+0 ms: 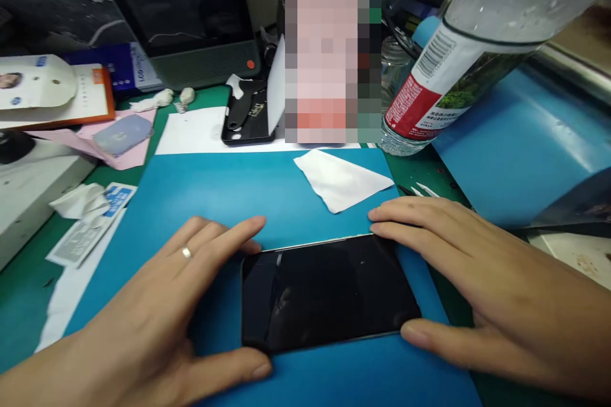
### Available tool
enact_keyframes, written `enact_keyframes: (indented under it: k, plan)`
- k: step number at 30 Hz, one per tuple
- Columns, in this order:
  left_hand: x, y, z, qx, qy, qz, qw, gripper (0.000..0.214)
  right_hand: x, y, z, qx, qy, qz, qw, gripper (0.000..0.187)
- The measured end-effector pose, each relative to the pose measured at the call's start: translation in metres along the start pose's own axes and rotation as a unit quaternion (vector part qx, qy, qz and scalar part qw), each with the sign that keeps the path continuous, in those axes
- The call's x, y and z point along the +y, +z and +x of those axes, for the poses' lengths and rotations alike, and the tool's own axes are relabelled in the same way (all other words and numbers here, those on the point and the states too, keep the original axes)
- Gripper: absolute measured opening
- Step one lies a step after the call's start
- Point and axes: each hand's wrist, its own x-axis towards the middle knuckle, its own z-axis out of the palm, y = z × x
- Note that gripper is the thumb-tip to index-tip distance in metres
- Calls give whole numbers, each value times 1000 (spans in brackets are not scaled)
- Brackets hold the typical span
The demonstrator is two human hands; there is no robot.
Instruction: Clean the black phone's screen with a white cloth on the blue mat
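The left end of a black phone (329, 296) is gripped by the left hand (165, 292), between thumb and fingers, and the right end by the right hand (482, 270) in the same way. The phone is laid flat on a blue mat (214, 184). Behind it, a white cloth (338, 181) is spread; farther, a bottle (451, 86) is placed at the right and a dark screen (176, 0) is seen at the left
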Motion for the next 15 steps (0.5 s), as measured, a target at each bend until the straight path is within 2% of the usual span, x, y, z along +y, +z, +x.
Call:
enact_keyframes:
  k: [2,4,6,10,15]
  plan:
    - [7,-7,12,-4,24,6,1000,105,-1,-6,2,-6,-3,-2,1000,67]
    - [1,-10,12,-1,44,41,998,114,-6,-14,4,-9,4,-11,1000,75]
    - [-8,-12,11,16,91,70,993,117,-15,-24,8,2,20,-19,1000,76]
    - [-11,-18,13,1,116,59,991,102,-29,-33,35,43,68,-33,996,56]
    - [-5,-19,15,-13,126,13,992,91,-22,-20,82,35,113,-42,992,37]
